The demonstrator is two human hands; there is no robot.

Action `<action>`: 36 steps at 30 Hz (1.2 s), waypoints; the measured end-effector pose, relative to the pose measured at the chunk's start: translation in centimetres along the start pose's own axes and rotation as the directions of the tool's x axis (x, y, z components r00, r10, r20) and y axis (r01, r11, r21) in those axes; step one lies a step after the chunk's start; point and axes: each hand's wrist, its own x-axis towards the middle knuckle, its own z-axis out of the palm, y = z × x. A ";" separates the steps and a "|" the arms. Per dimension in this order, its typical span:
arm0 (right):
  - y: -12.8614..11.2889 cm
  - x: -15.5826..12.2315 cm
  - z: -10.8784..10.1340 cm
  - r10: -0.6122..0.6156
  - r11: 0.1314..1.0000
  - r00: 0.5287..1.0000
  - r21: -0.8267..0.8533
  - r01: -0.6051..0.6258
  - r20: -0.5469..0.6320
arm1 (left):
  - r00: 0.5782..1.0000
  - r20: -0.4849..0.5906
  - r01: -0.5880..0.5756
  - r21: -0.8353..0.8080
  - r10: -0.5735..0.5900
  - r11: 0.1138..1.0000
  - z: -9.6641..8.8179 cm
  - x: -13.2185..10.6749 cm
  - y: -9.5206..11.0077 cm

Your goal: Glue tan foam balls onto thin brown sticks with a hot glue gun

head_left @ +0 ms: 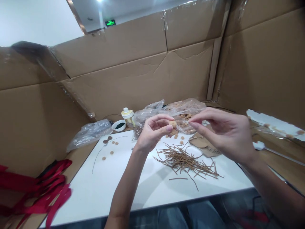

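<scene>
**A:** What does the head camera show at the hands?

**B:** The left hand is clenched in a fingertip pinch on a tan ball, raised above the far end of a pile of thin brown sticks. The pile lies on a white desk.

**A:** And the right hand?

**B:** The right hand is raised just beside that ball, with its thumb and forefinger closing toward each other. Whether they grip something thin, I cannot tell.

**A:** What's around the pile?

**B:** Beyond it sits a clear plastic bag of tan balls, with loose tan balls on the desk between the two. To the pile's left lie dark brown discs and a long, thin curved stick. Farther left and beyond are a small white bowl of dark green bits, a yellow-capped bottle and a crumpled plastic bag. A piece of cardboard lies to the pile's right.

**A:** Anything farther out?

**B:** Cardboard walls rise beyond the pile, and red ribbons lie well to its left.
</scene>
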 end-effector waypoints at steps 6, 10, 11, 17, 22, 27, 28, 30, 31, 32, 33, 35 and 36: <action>-1.7 -0.4 0.4 -0.316 0.866 0.946 -0.388 0.317 0.068 | 0.997 0.064 -0.040 0.089 0.034 0.995 0.4 -0.9 0.2; -2.0 -0.5 0.7 -0.367 0.816 0.926 -0.447 0.366 0.089 | 0.993 0.108 -0.052 0.074 0.044 0.996 0.2 -1.0 0.0; -2.0 -0.5 0.7 -0.378 0.807 0.921 -0.454 0.377 0.093 | 0.990 0.132 -0.058 0.062 0.049 0.996 0.2 -0.9 0.0; -2.3 -0.4 0.6 -0.407 0.800 0.906 -0.436 0.413 0.112 | 0.984 0.176 -0.048 0.059 0.037 0.997 0.1 -0.8 -0.1; -2.4 -0.4 0.5 -0.404 0.799 0.905 -0.431 0.420 0.132 | 0.983 0.180 -0.050 0.056 0.039 0.997 0.2 -0.9 0.0; -2.4 -0.4 0.5 -0.393 0.797 0.908 -0.440 0.414 0.143 | 0.987 0.157 -0.048 0.088 0.034 0.995 0.3 -0.9 0.1; -2.3 -0.4 0.5 -0.393 0.793 0.908 -0.448 0.414 0.144 | 0.987 0.154 -0.051 0.096 0.035 0.994 0.3 -0.9 0.1; -2.3 -0.3 0.5 -0.395 0.779 0.907 -0.469 0.416 0.149 | 0.989 0.144 -0.054 0.114 0.038 0.992 0.3 -1.0 0.1; -2.3 -0.4 0.5 -0.394 0.774 0.907 -0.477 0.416 0.151 | 0.990 0.137 -0.054 0.123 0.037 0.991 0.4 -1.0 0.2; -2.3 -0.4 0.5 -0.391 0.771 0.907 -0.484 0.415 0.155 | 0.991 0.130 -0.053 0.129 0.036 0.990 0.4 -1.0 0.2; -2.3 -0.4 0.4 -0.388 0.768 0.908 -0.488 0.415 0.160 | 0.992 0.125 -0.050 0.134 0.033 0.990 0.4 -1.0 0.2; -2.4 -0.4 0.4 -0.383 0.767 0.907 -0.487 0.418 0.176 | 0.992 0.121 -0.047 0.136 0.030 0.990 0.4 -1.0 0.2; -2.4 -0.4 0.3 -0.384 0.766 0.905 -0.485 0.423 0.184 | 0.992 0.119 -0.046 0.137 0.030 0.990 0.4 -1.1 0.2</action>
